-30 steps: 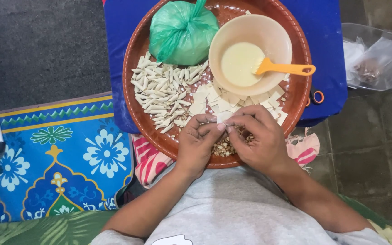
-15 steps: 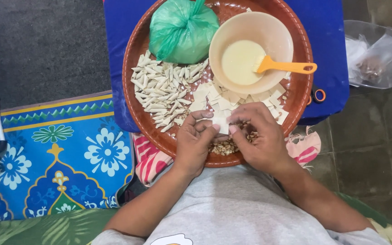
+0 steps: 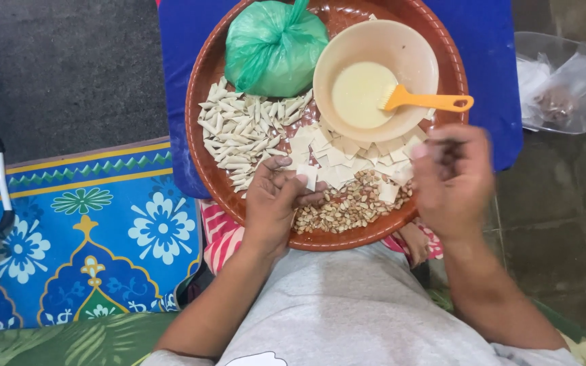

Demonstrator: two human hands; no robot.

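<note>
Holding a small pale wrapper square [image 3: 306, 177] in my left hand [image 3: 276, 196], fingers curled under it and thumb pinching its near edge. It sits flat over my fingertips, just above the near rim of the round brown tray [image 3: 201, 81], touching nothing else.

Right hand [image 3: 452, 179] is up and off to the right, over the tray's right edge, well apart from the square. It's blurred; fingers look loosely bent, can't tell if anything's between them.

So the square lies left of the right hand, and the left hand is the one on it.

Peanut pile [image 3: 347, 210] is directly between the two hands, just right of the square. Stack of loose wrapper squares [image 3: 344, 152] is beyond that, toward the beige bowl [image 3: 408, 51] with pale paste and the orange brush [image 3: 428, 102]. The brush handle sticks out rightward, just above my right hand.

Finished rolled pieces [image 3: 239, 132] are heaped beyond my left hand; knotted green bag [image 3: 272, 47] is at the far side. Nothing blocks the gap but the peanuts.
</note>
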